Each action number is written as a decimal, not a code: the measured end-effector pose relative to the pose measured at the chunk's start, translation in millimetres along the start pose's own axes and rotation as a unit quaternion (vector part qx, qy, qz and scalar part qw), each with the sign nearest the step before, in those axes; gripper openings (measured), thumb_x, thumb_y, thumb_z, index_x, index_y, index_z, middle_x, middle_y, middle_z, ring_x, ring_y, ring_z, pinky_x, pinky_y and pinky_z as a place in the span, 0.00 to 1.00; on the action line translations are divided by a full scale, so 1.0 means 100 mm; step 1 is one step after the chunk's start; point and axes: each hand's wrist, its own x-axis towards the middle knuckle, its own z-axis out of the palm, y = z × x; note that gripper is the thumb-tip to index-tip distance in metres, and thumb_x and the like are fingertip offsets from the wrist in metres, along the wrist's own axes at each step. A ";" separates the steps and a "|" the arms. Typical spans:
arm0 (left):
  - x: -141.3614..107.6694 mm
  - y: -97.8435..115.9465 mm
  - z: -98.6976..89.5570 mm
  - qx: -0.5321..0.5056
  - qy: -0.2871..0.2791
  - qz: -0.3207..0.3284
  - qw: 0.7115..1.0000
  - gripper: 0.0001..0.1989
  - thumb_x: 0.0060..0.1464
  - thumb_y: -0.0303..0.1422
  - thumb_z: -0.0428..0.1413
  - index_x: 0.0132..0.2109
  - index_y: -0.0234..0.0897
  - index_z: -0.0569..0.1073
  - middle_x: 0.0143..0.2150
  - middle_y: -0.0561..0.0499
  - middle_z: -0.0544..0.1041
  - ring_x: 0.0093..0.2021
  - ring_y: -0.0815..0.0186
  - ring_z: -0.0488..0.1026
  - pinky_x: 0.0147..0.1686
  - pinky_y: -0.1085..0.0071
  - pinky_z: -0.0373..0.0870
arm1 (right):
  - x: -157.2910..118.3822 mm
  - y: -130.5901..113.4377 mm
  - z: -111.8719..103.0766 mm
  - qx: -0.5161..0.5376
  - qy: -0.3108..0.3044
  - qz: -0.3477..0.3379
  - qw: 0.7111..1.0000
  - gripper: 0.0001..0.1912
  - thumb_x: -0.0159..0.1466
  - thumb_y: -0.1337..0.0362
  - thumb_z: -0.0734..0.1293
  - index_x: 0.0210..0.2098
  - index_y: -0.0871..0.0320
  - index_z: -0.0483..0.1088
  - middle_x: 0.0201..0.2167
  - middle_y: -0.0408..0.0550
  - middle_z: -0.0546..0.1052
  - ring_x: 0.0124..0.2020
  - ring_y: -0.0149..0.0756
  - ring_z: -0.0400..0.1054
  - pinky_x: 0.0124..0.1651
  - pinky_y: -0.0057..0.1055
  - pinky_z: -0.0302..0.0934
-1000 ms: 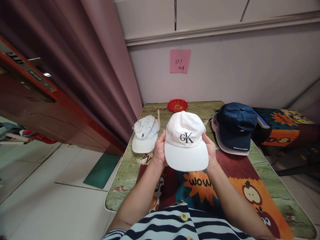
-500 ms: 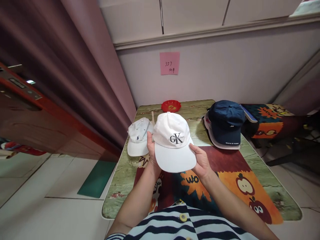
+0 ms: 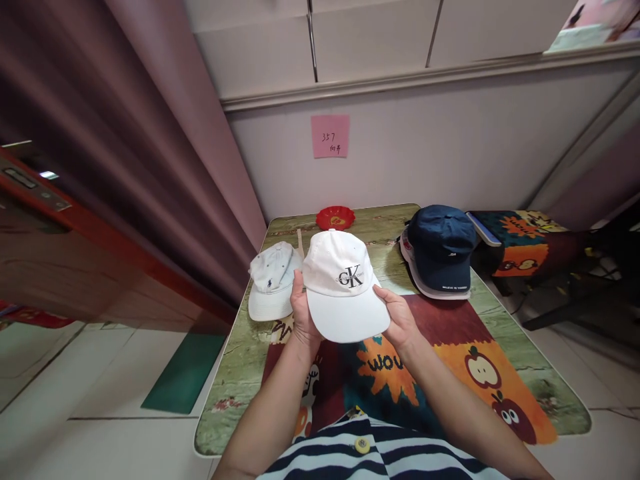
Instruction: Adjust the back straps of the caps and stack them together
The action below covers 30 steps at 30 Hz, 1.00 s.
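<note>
A white cap [image 3: 340, 267] with dark letters on its front is held up over the table, its brim toward me. My left hand [image 3: 304, 308] grips its left side, thumb upright and fingers hidden under it. My right hand [image 3: 399, 318] holds the right edge near the brim, with the thumb on top. Just left of my left hand, a pale cap [image 3: 274, 280] with a small dark logo lies on the table. A navy cap [image 3: 443, 243] rests on top of a lighter one at the right.
The wood-patterned table [image 3: 230, 373] bears a colourful mat [image 3: 450, 327]. A red scalloped dish [image 3: 335, 217] is at the back edge. A pink note [image 3: 331, 136] is on the wall. A curtain [image 3: 200, 133] hangs at the left, and a second mat-covered surface [image 3: 523, 250] stands at the right.
The camera view has shifted slightly, so the table and caps appear a little further left. Both hands keep hold of the white cap, which has hardly moved.
</note>
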 end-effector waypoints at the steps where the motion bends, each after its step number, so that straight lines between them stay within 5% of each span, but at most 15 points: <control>1: 0.01 0.00 0.02 -0.002 -0.006 0.007 1.000 0.44 0.56 0.66 0.45 0.66 0.38 0.69 0.60 0.39 0.77 0.67 0.42 0.66 0.64 0.42 0.62 | 0.01 0.01 0.02 0.004 0.014 0.008 1.000 0.13 0.64 0.70 0.65 0.46 0.64 0.76 0.38 0.55 0.85 0.49 0.50 0.79 0.61 0.53 0.66; 8: 0.04 0.03 0.04 -0.006 -0.011 0.043 0.999 0.43 0.56 0.65 0.46 0.66 0.41 0.69 0.61 0.41 0.77 0.66 0.43 0.67 0.64 0.44 0.63 | -0.21 0.27 0.20 0.059 0.057 -0.050 0.995 0.13 0.65 0.67 0.68 0.47 0.63 0.77 0.41 0.52 0.85 0.46 0.46 0.80 0.55 0.44 0.73; 13: 0.09 0.00 -0.10 0.005 0.023 0.042 0.999 0.40 0.58 0.64 0.45 0.63 0.40 0.71 0.57 0.42 0.79 0.63 0.46 0.71 0.62 0.47 0.66 | -0.45 0.34 0.34 0.066 0.106 -0.072 0.990 0.23 0.63 0.75 0.69 0.57 0.58 0.73 0.45 0.49 0.84 0.44 0.38 0.81 0.48 0.31 0.76; 17: 0.08 -0.22 -0.34 0.156 0.055 0.008 0.986 0.40 0.56 0.67 0.45 0.54 0.38 0.77 0.49 0.40 0.81 0.52 0.49 0.77 0.54 0.50 0.72 | -0.39 -0.29 0.45 0.018 0.101 -0.168 0.980 0.26 0.66 0.73 0.67 0.63 0.57 0.68 0.45 0.49 0.84 0.42 0.37 0.81 0.47 0.33 0.77; 21: -0.05 -0.56 -0.71 0.437 0.076 0.018 0.896 0.18 0.48 0.48 0.67 0.38 0.39 0.81 0.38 0.43 0.81 0.40 0.53 0.77 0.50 0.55 0.72 | -0.26 -1.27 0.52 0.001 0.107 -0.348 0.931 0.17 0.71 0.67 0.64 0.58 0.56 0.71 0.43 0.46 0.85 0.41 0.33 0.80 0.45 0.31 0.76; 23: -0.12 -0.68 -0.86 0.547 0.050 0.073 0.832 0.09 0.49 0.40 0.66 0.35 0.41 0.81 0.38 0.45 0.81 0.43 0.53 0.76 0.51 0.56 0.70 | -0.20 -1.68 0.47 0.001 0.097 -0.411 0.906 0.15 0.72 0.68 0.62 0.55 0.54 0.73 0.43 0.44 0.84 0.42 0.32 0.80 0.48 0.32 0.76; 26: -0.18 -0.74 -0.97 0.631 0.009 0.135 0.764 0.05 0.55 0.35 0.60 0.34 0.43 0.80 0.40 0.45 0.81 0.45 0.54 0.76 0.51 0.58 0.70 | -0.14 -2.06 0.19 0.013 0.131 -0.454 0.881 0.11 0.73 0.68 0.62 0.50 0.55 0.74 0.41 0.42 0.84 0.40 0.30 0.80 0.48 0.33 0.76; 30: -0.16 -0.75 -1.00 0.646 -0.008 0.157 0.747 0.07 0.58 0.34 0.57 0.34 0.42 0.79 0.39 0.46 0.80 0.44 0.56 0.77 0.49 0.60 0.71 | -0.13 -2.10 -0.43 0.009 0.324 -0.396 0.859 0.07 0.72 0.70 0.63 0.44 0.57 0.73 0.33 0.40 0.83 0.31 0.28 0.79 0.40 0.28 0.77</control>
